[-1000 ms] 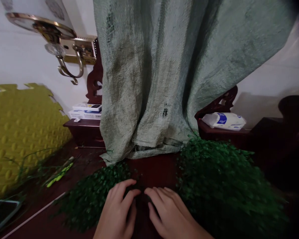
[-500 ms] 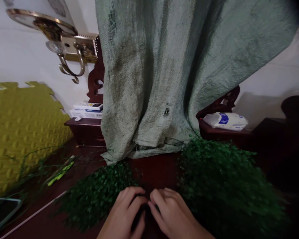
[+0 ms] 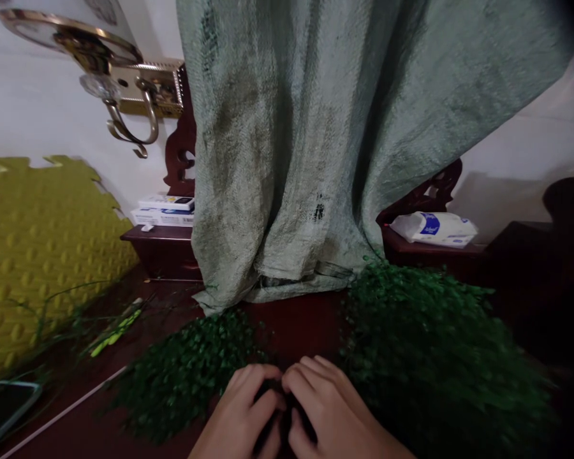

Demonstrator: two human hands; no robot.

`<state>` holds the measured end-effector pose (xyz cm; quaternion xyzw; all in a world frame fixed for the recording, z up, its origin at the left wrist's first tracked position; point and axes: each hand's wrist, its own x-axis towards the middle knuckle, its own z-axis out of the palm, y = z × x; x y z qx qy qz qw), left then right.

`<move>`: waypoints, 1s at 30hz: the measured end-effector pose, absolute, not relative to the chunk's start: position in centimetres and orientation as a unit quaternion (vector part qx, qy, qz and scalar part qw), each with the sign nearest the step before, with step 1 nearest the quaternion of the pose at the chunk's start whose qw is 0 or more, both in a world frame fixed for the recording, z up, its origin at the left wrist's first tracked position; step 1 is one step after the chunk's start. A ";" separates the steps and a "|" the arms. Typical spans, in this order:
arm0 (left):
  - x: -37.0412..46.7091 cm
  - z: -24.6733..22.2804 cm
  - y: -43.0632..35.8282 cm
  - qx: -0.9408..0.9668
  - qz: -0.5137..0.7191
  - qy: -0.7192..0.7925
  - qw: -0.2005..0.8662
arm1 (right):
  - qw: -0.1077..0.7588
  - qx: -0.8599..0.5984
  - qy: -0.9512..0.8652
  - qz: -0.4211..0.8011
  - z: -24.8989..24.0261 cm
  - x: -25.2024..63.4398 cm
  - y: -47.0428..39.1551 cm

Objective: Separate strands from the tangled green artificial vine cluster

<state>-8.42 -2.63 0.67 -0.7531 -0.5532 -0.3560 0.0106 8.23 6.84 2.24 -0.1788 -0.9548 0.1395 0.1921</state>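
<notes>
My left hand point(image 3: 249, 408) and my right hand point(image 3: 323, 405) meet at the bottom middle, fingertips almost touching. Both have curled fingers. Whatever sits between the fingers is too dark and hidden to make out. Left of my hands lies a small pile of leafy green sprigs point(image 3: 186, 370), partly behind my left hand. A larger heap of the same fine green foliage point(image 3: 440, 344) spreads to the right of my right hand. Beneath everything is a dark red wooden surface point(image 3: 301, 325).
A grey-green woven sack point(image 3: 310, 140) hangs down behind the table. On the left are yellow-green-handled snips point(image 3: 117, 335), loose stems, a thin pale rod point(image 3: 67, 411) and a yellow foam mat point(image 3: 43, 255). Small boxes point(image 3: 165, 213) and a tissue pack point(image 3: 433, 229) rest on ledges.
My right fingers have curled further, and its thumb has drawn back towards me from the left hand's fingertips. The piles have not visibly moved; the view has shifted slightly.
</notes>
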 end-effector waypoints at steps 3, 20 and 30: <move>-8.4 0.6 -2.6 -0.757 -0.357 -0.548 0.002 | 0.181 -0.198 -0.951 0.154 2.3 8.1 6.8; -8.5 0.4 -2.5 -0.750 -0.383 -0.539 0.001 | 0.254 -0.256 -0.896 0.260 1.9 7.7 7.2; -8.4 1.1 -2.7 -0.741 -0.394 -0.544 0.012 | 0.236 -0.266 -0.919 0.172 1.7 7.4 7.5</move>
